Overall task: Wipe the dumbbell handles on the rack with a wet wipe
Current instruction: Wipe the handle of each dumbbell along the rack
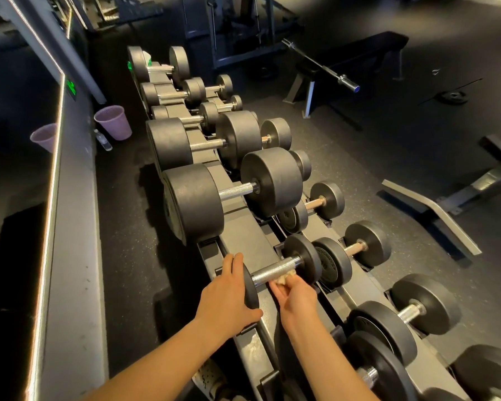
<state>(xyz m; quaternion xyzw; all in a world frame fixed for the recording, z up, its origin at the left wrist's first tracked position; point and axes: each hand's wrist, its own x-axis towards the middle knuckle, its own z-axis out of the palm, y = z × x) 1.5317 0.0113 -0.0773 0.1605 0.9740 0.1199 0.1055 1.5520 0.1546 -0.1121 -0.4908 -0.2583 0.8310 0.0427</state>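
Note:
A small black dumbbell with a knurled chrome handle [275, 271] lies across the top tier of the grey rack [243, 230]. My left hand [229, 293] grips its near weight plate [250, 286], fingers curled over the top edge. My right hand [295, 296] pinches a crumpled whitish wet wipe [284, 277] against the underside of the handle. Larger dumbbells [232, 195] sit further along the same tier, and more dumbbells [356, 250] fill the lower tier to the right.
A mirrored wall with a lit strip [52, 198] runs along the left. A purple bin [113, 121] and a clear bottle [104, 140] stand on the floor behind the rack. A barbell [321, 65] on a bench and another bench frame [434, 209] stand to the right.

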